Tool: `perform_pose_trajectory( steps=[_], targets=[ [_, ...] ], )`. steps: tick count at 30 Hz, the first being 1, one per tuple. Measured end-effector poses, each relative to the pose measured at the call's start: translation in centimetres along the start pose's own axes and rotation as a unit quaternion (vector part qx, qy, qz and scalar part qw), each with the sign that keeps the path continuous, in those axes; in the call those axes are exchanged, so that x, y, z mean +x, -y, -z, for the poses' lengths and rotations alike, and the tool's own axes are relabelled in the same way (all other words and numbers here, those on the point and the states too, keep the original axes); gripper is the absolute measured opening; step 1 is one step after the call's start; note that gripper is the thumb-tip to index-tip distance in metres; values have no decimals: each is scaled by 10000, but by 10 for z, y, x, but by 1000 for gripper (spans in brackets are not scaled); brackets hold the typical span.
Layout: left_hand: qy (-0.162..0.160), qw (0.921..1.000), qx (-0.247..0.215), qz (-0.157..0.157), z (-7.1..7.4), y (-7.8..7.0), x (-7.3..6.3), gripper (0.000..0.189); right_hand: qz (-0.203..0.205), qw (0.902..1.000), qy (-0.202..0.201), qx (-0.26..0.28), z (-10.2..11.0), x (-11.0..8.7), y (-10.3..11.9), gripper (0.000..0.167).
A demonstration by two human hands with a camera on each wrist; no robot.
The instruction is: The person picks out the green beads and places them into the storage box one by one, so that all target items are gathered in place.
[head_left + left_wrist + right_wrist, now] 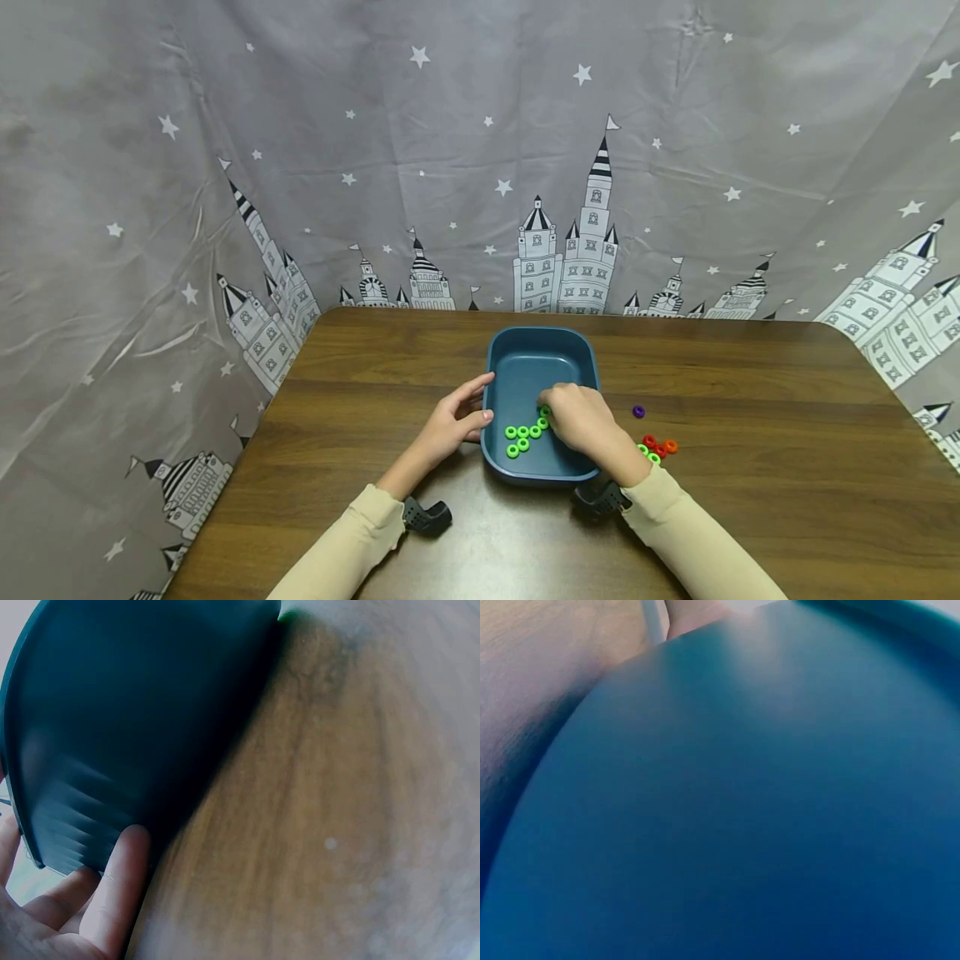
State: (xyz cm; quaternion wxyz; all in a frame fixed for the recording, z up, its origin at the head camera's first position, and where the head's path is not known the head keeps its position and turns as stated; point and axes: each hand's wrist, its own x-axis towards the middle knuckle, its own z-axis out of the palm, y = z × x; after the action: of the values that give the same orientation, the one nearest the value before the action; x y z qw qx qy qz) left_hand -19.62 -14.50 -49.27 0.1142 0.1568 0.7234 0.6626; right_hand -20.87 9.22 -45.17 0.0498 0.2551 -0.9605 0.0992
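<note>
The step in hand seems to be laying out small glossy lime-green rings (pixel 535 432) on the floor of a deep blue, round-cornered tray (pixel 542 329). The right hand (pixel 583 419) curls its fingers down at the topmost ring; whether they pinch it I cannot tell. The others trail leftward and nearer the person from those fingertips. The left hand (pixel 450 423) rests extended fingers against the tray's left side. Likely, the next move calls for a careful release without nudging neighbours.
</note>
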Motion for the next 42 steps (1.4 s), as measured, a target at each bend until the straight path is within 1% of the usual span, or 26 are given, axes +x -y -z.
perform_pose_trajectory(
  steps=[14, 27, 29, 32, 35, 37, 40, 42],
  targets=[
    [-27, 10000, 42, 49, 0, -1, 0, 65, 22, 10000, -32, 72, 3, -1, 2, 13],
    [-32, 10000, 11, 45, -1, 0, 0, 65, 10, 9998, -7, 193, 4, -2, 2, 14],
    [-28, 10000, 25, 54, -1, 0, 0, 64, 45, 9993, -154, 328, 4, -2, 1, 16],
    [-21, 10000, 54, 65, -1, 0, -1, 64, 146, 9948, -568, 829, 4, -4, -1, 19],
    [-19, 10000, 73, 65, -1, 0, -2, 63, 385, 9832, -1025, 1458, 7, -6, -5, 21],
    [-21, 9999, 87, 61, -1, 0, -2, 63, 517, 9749, -1271, 1751, 11, -8, -10, 22],
    [-19, 10000, 88, 37, 0, 0, -1, 64, 600, 9661, -1580, 1953, 19, -13, -18, 24],
    [-23, 10000, 82, 23, 0, 0, -1, 64, 536, 9635, -1760, 1943, 24, -17, -25, 24]
  ],
)
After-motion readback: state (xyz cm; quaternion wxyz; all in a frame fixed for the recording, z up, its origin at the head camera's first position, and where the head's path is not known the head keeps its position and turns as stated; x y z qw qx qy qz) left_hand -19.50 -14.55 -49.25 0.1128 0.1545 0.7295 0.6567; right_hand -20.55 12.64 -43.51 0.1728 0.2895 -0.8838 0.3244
